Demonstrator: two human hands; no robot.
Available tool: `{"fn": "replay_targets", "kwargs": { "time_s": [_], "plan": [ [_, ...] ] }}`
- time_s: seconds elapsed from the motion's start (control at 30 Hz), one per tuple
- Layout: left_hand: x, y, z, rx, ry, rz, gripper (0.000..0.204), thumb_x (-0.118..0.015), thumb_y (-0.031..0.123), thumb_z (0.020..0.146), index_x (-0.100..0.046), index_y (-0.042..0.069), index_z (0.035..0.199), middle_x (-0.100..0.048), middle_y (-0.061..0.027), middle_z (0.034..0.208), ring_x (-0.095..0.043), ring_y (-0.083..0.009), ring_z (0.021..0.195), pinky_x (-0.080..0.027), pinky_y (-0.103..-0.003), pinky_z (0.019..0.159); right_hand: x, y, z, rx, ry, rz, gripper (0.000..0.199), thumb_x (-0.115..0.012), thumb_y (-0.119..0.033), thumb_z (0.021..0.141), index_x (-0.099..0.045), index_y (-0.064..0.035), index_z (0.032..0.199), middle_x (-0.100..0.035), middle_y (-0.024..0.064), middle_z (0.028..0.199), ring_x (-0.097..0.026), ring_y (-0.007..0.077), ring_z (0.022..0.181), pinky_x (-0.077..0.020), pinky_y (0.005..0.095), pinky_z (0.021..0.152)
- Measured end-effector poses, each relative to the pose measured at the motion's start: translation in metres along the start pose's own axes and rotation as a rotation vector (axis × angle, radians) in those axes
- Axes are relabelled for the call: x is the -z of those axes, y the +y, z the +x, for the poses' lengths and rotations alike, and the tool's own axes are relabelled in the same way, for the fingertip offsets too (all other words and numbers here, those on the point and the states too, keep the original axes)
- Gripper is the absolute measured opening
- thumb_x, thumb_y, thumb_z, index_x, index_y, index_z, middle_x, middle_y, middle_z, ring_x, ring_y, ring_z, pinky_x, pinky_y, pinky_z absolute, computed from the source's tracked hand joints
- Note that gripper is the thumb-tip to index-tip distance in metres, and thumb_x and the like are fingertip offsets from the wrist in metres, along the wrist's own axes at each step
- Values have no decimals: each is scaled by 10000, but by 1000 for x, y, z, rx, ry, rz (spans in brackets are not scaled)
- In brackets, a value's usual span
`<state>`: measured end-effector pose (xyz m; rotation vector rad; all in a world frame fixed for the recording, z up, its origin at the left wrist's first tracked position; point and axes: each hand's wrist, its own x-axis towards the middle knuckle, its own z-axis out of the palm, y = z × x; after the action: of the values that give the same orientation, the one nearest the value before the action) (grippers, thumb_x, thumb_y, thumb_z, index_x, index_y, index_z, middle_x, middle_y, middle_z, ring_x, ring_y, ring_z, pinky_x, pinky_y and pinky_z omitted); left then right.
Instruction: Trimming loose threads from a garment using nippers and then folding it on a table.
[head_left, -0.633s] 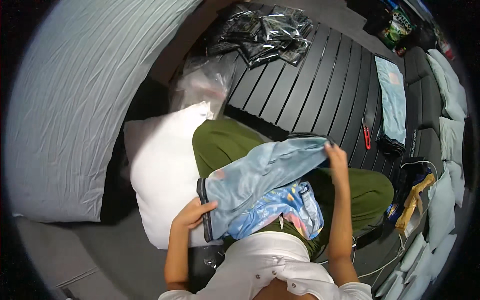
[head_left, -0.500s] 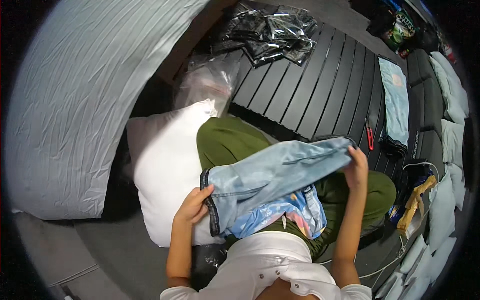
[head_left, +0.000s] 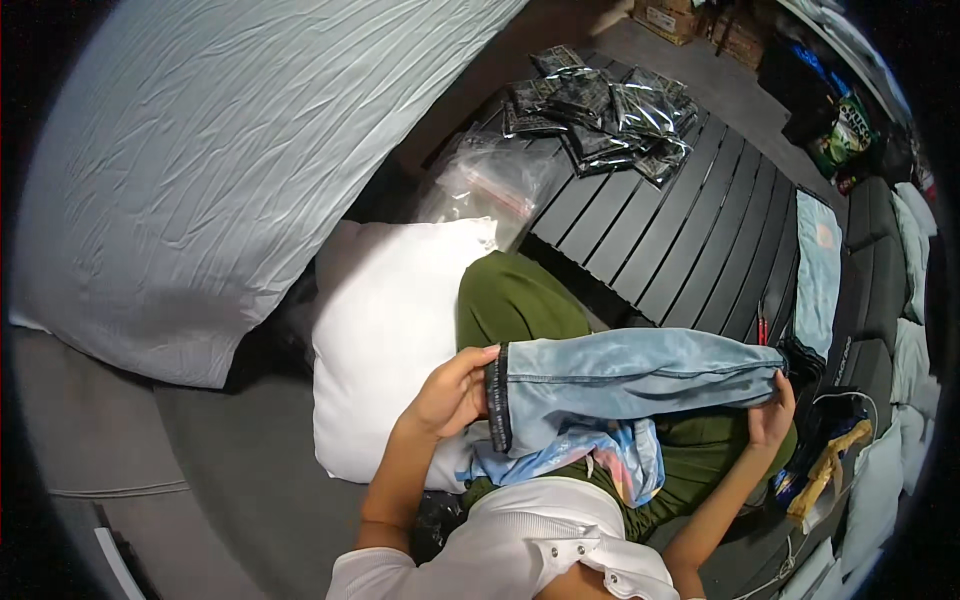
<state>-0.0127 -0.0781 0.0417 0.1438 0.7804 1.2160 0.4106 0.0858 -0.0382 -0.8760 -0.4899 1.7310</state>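
Observation:
A pale blue fabric sleeve (head_left: 640, 375) with black elastic cuffs is stretched sideways above my lap. My left hand (head_left: 447, 393) pinches the black cuff at its left end, thumb on top. At the opposite end my right hand (head_left: 772, 412) grips the gathered edge, its fingers partly behind the cloth. A lengthwise seam runs along the side facing me. Beneath it, a printed blue cloth with pink patches (head_left: 640, 465) lies on my green trousers. A similar pale blue sleeve (head_left: 818, 270) lies flat along the right side of the slatted table.
Several black packets in shiny film (head_left: 610, 110) lie at the far end of the dark slatted table (head_left: 690, 250). Clear plastic bags (head_left: 490, 185) rest by its left corner. A white pillow (head_left: 385, 340) sits at my left; red-handled snips (head_left: 762, 328) lie near the other sleeve.
The sleeve has been levelled and pulled straighter, and both hands have shifted to the right in view. My right hand is lower. The view has swung left.

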Motion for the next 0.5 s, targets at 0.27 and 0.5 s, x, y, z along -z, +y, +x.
{"fn": "replay_targets", "kwargs": {
  "time_s": [0.27,0.5],
  "plan": [
    [-14,-2,24,-234,112,-16,280,-411,224,860,-566,8,945,-608,-84,917,-564,-178,854,-421,-305,798,-37,-1,-14,68,8,65,220,-494,-224,841,-574,-76,983,-603,39,972,-549,177,921,-402,337,844],
    [-14,23,21,-352,117,-42,305,-385,212,837,-562,-8,952,-599,-102,972,-545,-216,932,-385,-333,869,-44,-9,-21,143,107,-138,86,-550,-131,802,-577,-82,867,-613,2,814,-582,119,710,-460,237,653]
  ]
}}
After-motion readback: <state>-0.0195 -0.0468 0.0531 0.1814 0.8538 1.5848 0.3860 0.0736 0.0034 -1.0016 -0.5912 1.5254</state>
